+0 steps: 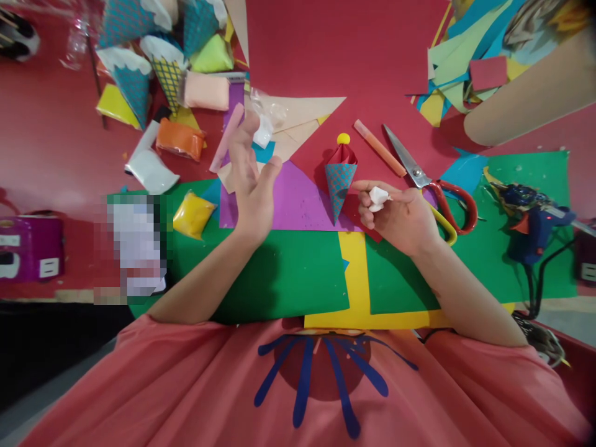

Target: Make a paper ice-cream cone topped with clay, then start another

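Observation:
A lump of white clay [379,198] rests in the curled fingers of my right hand [403,217], palm up. My left hand [254,186] is raised with its fingers apart, holding nothing, near a clear plastic bag [264,127] with something white in it. Between the hands lies a small blue-and-red patterned cone [341,183] with red folds at its top and a yellow ball [343,139] above them. The tip of a right finger is close to the cone; whether it touches is unclear.
Red-handled scissors [418,177] and an orange tube [379,148] lie beyond my right hand. A blue glue gun [535,230] is at the right. Several finished cones [133,84], an orange packet [180,139] and a yellow packet [193,215] are at the left.

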